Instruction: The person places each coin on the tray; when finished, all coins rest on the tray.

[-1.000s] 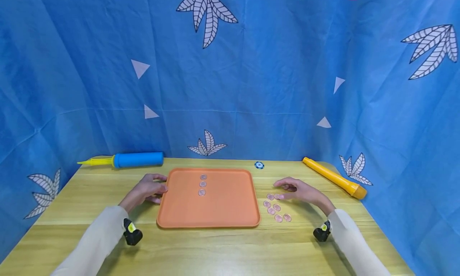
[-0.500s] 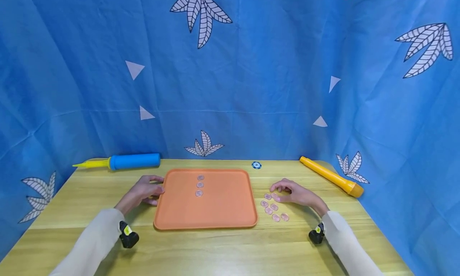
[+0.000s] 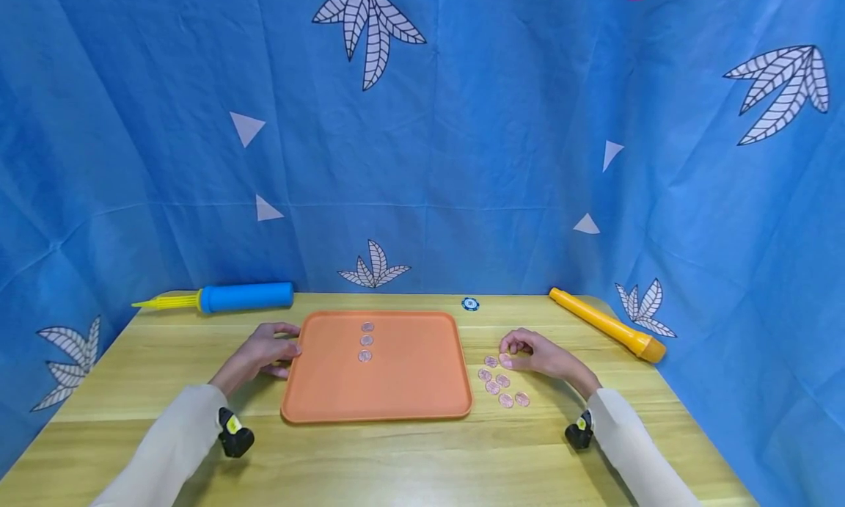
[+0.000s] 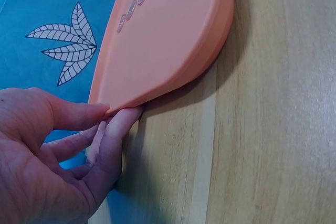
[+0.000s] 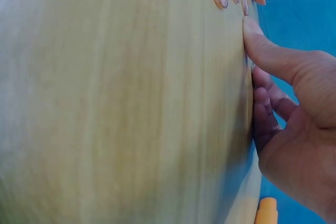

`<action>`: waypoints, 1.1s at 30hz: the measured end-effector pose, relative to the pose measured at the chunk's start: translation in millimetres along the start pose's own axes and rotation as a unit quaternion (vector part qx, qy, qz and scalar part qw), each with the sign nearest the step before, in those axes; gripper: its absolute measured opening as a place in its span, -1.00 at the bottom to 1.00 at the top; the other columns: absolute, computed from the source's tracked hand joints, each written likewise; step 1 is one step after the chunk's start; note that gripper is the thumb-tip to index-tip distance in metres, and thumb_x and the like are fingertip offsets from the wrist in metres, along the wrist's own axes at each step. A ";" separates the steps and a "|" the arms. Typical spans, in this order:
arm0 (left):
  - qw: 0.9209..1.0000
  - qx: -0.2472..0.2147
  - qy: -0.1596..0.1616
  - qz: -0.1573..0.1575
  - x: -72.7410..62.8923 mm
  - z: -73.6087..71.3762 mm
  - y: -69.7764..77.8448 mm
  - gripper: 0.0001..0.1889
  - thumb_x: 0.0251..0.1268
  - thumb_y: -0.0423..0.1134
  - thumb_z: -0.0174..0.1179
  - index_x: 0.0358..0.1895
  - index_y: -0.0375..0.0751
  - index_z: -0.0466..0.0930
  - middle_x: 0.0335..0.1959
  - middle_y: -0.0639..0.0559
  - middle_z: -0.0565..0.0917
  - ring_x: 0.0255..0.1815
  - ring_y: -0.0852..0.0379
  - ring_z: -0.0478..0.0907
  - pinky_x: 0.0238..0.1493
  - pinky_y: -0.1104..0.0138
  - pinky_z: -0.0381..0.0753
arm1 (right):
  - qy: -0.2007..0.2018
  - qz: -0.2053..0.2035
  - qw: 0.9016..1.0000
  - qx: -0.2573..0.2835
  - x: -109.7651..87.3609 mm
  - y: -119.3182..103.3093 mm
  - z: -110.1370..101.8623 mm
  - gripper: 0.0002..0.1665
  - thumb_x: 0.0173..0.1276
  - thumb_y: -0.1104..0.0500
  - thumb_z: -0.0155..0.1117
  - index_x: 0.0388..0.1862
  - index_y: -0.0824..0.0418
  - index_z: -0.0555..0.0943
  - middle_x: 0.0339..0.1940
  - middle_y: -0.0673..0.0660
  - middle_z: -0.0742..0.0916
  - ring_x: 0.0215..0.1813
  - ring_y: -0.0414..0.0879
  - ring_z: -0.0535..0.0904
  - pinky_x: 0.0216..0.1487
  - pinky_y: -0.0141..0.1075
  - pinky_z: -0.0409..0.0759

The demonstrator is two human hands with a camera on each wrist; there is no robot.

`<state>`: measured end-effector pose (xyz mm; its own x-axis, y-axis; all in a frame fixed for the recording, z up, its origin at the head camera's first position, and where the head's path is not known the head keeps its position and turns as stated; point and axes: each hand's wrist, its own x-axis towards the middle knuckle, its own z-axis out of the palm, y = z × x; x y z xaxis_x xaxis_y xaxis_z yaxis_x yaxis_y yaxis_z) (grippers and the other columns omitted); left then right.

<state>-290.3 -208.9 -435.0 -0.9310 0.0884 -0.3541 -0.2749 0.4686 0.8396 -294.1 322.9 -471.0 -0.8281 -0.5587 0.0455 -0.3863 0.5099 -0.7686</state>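
Observation:
My left hand (image 3: 264,351) grips the left rim of an orange tray (image 3: 416,389). In the left wrist view the thumb lies on top of the rim and the fingers tuck beneath it. Three copper-coloured coins (image 3: 366,340) lie in a column on the tray. To the tray's right, my right hand (image 3: 543,355) is down at the tabletop, thumb and fingertips pinching a coin (image 3: 505,359) at the back of a loose group of coins. Several more coins (image 3: 492,387) lie flat in front of it. In the right wrist view the hand hides the pinched coin.
A blue and yellow hand pump (image 3: 246,297) lies at the back left. A blue and white poker chip (image 3: 470,304) lies behind the tray. At the back right is an orange toy microphone (image 3: 607,323). A blue patterned cloth (image 3: 429,125) hangs around the wooden table (image 3: 370,463).
My right hand's fingers have curled in, and thumb and fingertips have come together at the rear coin. The left hand stays on the tray rim. The head view has shifted slightly.

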 end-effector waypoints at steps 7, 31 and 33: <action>1.000 0.002 -0.002 -0.001 0.8 0.4 -1.1 -0.41 0.43 -0.43 0.18 0.46 -0.53 0.28 -0.11 -0.23 0.74 -0.31 0.18 0.67 -0.41 0.31 0.79 | 0.017 0.006 1.000 0.005 -0.5 -3.9 2.4 -0.82 0.39 0.41 0.38 -0.14 0.42 0.54 -0.27 0.28 0.59 -0.21 -0.13 0.43 -0.17 -0.43 0.43; 1.000 0.005 -0.002 0.005 -0.7 1.0 0.7 -0.42 0.44 -0.42 0.16 0.46 -0.54 0.28 0.03 -0.35 0.68 -0.19 0.13 0.68 -0.39 0.30 0.79 | 0.111 -0.006 0.989 -0.092 24.5 -50.7 12.8 -0.97 0.43 0.35 0.37 -0.21 0.26 0.70 -0.22 0.11 0.79 -0.14 -0.01 0.71 -0.09 -0.30 0.72; 1.000 0.004 -0.001 0.006 -1.4 0.7 1.0 -0.42 0.44 -0.42 0.16 0.46 -0.54 0.28 0.02 -0.34 0.68 -0.19 0.12 0.68 -0.40 0.30 0.79 | 0.103 -0.024 0.989 -0.107 28.8 -57.6 17.8 -0.94 0.44 0.36 0.36 -0.22 0.23 0.70 -0.23 0.09 0.79 -0.16 -0.03 0.72 -0.11 -0.30 0.73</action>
<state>-289.1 -207.9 -433.9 -0.9339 0.0951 -0.3447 -0.2618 0.4749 0.8402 -288.5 265.8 -436.8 -0.8638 -0.4513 0.2239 -0.4851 0.6251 -0.6115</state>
